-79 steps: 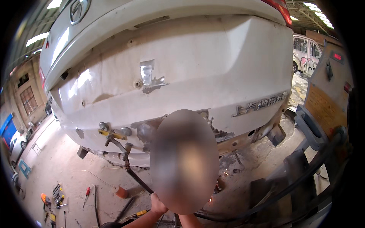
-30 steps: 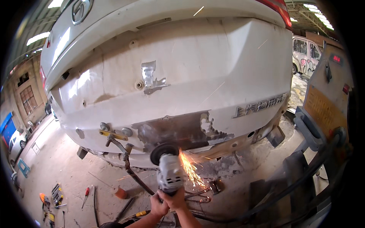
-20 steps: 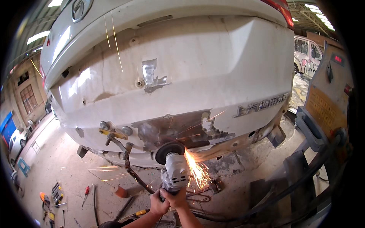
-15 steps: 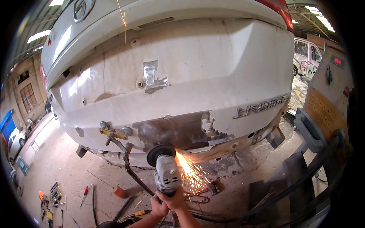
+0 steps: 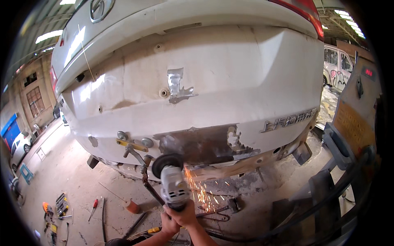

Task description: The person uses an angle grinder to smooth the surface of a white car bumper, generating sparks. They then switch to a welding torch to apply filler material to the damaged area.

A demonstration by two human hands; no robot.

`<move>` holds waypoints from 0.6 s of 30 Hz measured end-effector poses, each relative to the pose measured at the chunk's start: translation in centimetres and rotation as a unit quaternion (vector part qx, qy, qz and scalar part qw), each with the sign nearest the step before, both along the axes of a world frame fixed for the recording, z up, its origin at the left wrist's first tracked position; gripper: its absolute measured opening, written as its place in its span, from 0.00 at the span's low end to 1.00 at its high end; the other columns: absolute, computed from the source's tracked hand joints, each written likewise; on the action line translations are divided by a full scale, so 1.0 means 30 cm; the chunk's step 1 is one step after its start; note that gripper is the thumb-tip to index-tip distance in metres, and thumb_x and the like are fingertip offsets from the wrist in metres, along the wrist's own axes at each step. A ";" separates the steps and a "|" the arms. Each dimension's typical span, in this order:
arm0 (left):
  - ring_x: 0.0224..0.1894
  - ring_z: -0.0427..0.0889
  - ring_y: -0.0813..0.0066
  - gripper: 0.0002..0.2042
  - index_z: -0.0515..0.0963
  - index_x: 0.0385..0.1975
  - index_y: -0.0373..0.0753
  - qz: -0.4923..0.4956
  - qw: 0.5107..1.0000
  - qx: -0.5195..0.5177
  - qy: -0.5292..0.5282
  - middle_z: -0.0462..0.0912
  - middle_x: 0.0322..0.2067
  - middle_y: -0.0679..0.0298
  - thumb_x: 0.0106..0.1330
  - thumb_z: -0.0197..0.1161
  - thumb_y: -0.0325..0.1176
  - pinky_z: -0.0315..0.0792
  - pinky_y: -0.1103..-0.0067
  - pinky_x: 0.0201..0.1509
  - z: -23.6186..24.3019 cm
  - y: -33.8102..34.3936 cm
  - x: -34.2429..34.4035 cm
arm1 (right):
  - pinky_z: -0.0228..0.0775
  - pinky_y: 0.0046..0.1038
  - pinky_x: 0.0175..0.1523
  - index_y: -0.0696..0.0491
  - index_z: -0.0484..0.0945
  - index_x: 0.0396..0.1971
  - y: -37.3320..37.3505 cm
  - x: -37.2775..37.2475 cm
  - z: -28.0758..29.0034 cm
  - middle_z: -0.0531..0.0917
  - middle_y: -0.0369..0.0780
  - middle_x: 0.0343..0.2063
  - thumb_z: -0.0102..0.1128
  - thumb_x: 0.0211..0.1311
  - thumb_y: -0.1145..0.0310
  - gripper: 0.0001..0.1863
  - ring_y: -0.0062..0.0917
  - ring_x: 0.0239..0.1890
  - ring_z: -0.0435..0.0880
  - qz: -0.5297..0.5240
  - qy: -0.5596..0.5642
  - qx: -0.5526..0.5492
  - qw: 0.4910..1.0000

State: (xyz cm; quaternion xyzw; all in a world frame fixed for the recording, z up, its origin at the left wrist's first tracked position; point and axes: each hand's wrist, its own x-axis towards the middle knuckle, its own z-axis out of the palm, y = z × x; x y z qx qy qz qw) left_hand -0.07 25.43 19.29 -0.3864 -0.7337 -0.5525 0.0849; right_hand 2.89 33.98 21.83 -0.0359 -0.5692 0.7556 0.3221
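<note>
Both hands clasp the rear of a grey angle grinder [image 5: 173, 185]: the right hand [image 5: 185, 213] wraps its body, and the left hand [image 5: 168, 223], partly hidden, seems to grip just below. Its dark disc [image 5: 166, 160] meets the bare-metal patch [image 5: 197, 144] on the white car's rear panel [image 5: 230, 82] above the hands, with orange sparks [image 5: 201, 190] falling rightward.

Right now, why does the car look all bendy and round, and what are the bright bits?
Head view: the fisheye lens bows the white car's rear and leaves black corners. Head view: daylight glares off the paint at upper left. Head view: orange sparks glow beside the angle grinder, held by both hands, right hand above left hand.
</note>
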 end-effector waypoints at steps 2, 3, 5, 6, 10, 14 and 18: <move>0.38 0.81 0.61 0.16 0.77 0.37 0.32 -0.005 1.000 0.006 0.000 0.82 0.33 0.51 0.59 0.52 0.39 0.72 0.72 0.43 -0.021 -0.004 -0.008 | 0.73 0.26 0.40 0.61 0.79 0.33 -0.004 -0.006 -0.011 0.84 0.41 0.28 0.70 0.42 0.66 0.18 0.22 0.32 0.82 -0.009 -0.010 0.027 1.000; 0.38 0.81 0.60 0.16 0.77 0.37 0.32 -0.007 1.000 0.006 -0.004 0.81 0.33 0.51 0.59 0.52 0.39 0.72 0.72 0.43 -0.030 -0.011 -0.014 | 0.73 0.26 0.40 0.61 0.78 0.33 -0.002 -0.002 -0.008 0.83 0.41 0.28 0.70 0.42 0.66 0.19 0.22 0.32 0.82 -0.007 0.000 0.011 1.000; 0.37 0.81 0.60 0.16 0.77 0.37 0.31 -0.026 0.999 -0.022 -0.041 0.82 0.32 0.52 0.59 0.52 0.40 0.72 0.72 0.42 -0.033 -0.019 -0.032 | 0.73 0.26 0.40 0.61 0.78 0.35 0.007 0.006 -0.005 0.83 0.42 0.29 0.71 0.41 0.65 0.21 0.23 0.33 0.82 -0.002 0.019 -0.021 1.000; 0.37 0.81 0.60 0.17 0.76 0.37 0.31 -0.040 0.997 -0.008 -0.068 0.82 0.32 0.52 0.59 0.52 0.40 0.72 0.72 0.42 -0.030 -0.011 -0.032 | 0.73 0.26 0.40 0.61 0.77 0.34 0.010 0.015 0.015 0.83 0.42 0.29 0.71 0.40 0.64 0.21 0.23 0.33 0.82 0.001 0.020 -0.032 0.999; 0.35 0.81 0.61 0.17 0.76 0.37 0.31 -0.053 0.994 -0.005 -0.099 0.82 0.31 0.53 0.59 0.53 0.40 0.73 0.72 0.41 -0.012 0.010 -0.037 | 0.73 0.25 0.39 0.62 0.79 0.29 -0.006 -0.007 -0.004 0.83 0.41 0.27 0.69 0.42 0.68 0.15 0.22 0.30 0.82 -0.029 -0.010 0.031 0.999; 0.34 0.81 0.63 0.17 0.75 0.36 0.30 -0.051 0.992 -0.025 -0.113 0.82 0.30 0.53 0.59 0.53 0.41 0.73 0.73 0.39 -0.003 0.011 -0.040 | 0.73 0.25 0.39 0.62 0.78 0.31 0.026 0.025 0.028 0.83 0.40 0.27 0.71 0.41 0.67 0.18 0.20 0.30 0.81 -0.051 0.049 -0.043 0.997; 0.33 0.80 0.67 0.17 0.75 0.35 0.30 -0.002 0.989 0.085 -0.122 0.82 0.29 0.53 0.59 0.54 0.40 0.73 0.74 0.38 -0.020 0.026 0.028 | 0.73 0.25 0.39 0.62 0.78 0.31 0.021 0.045 0.051 0.83 0.40 0.27 0.71 0.41 0.67 0.18 0.20 0.30 0.81 -0.069 -0.011 0.099 0.993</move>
